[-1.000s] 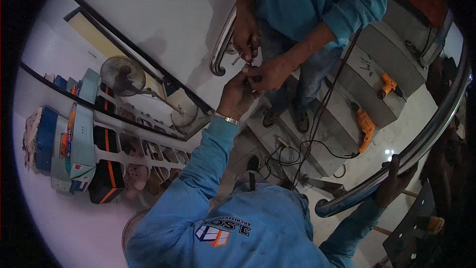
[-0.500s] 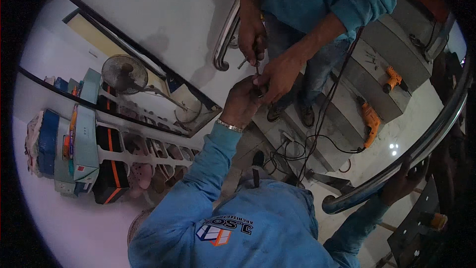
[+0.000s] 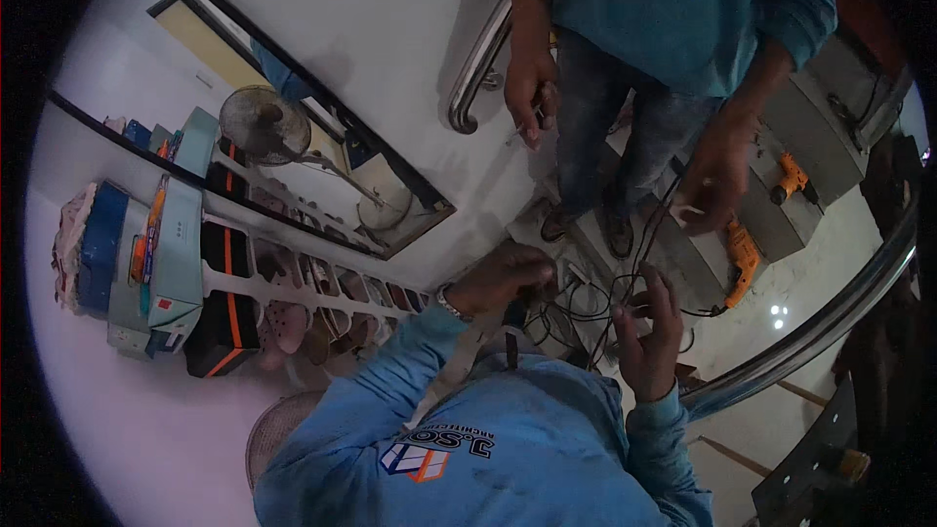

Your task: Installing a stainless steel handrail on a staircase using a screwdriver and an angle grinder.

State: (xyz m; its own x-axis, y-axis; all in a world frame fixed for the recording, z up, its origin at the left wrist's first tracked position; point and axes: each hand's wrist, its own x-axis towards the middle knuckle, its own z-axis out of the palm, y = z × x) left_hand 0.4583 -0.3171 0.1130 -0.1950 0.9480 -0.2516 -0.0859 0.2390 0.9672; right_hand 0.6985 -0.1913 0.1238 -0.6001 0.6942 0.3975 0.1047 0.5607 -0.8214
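Both hands lower now: left hand (image 3: 503, 278), right hand (image 3: 649, 337) over black cables (image 3: 595, 303).

A single head-worn fisheye view looks steeply down from just above the wearer's blue-sleeved chest, facing stair steps (image 3: 781, 195) far right, wall (image 3: 322, 29) far left.

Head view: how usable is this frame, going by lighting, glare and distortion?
Head view: dim, with a blue-green cast; black fisheye corners; the steel handrail bows strongly near the rim; small glare spots on the floor; both the left hand and the right hand look soft.
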